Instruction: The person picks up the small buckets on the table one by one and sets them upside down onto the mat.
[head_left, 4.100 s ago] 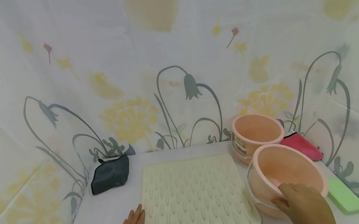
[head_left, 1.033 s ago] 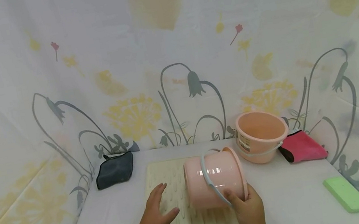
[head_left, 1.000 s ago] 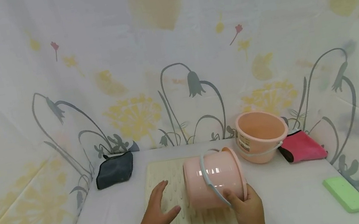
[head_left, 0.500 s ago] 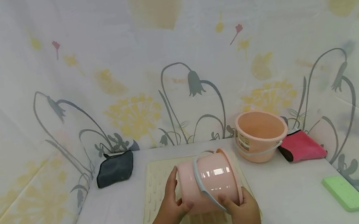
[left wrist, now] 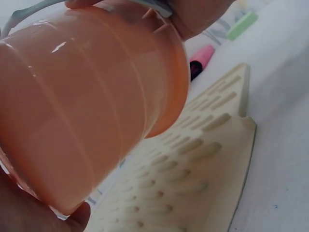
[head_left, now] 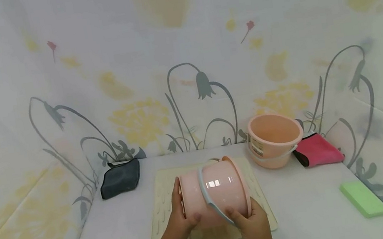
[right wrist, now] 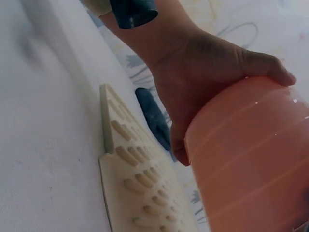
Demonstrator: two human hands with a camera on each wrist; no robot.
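In the head view, a pink plastic bucket [head_left: 222,192] with a pale grey handle [head_left: 205,189] lies sideways in the air over a cream ridged mat [head_left: 159,213]. Its mouth faces right and its base left. My left hand [head_left: 178,225] grips the base end, thumb on the near side. The right hand [head_left: 255,227] holds the rim end, thumb against the wall beside the handle. A gap separates the bucket [left wrist: 91,96] from the mat [left wrist: 203,183] in the left wrist view. The bucket's inside is hidden.
A second pink bucket [head_left: 275,145] stands upright at the back right. Beside it lies a red pouch [head_left: 319,149] with dark edging. A green block [head_left: 363,198] is at the right edge, and a dark pouch [head_left: 120,178] at the back left. Patterned cloth [head_left: 192,123] rises behind.
The bucket went from right of the mat to above it, turned onto its side. My left hand left the mat's edge and took hold of the base; both hands then shifted slightly left.
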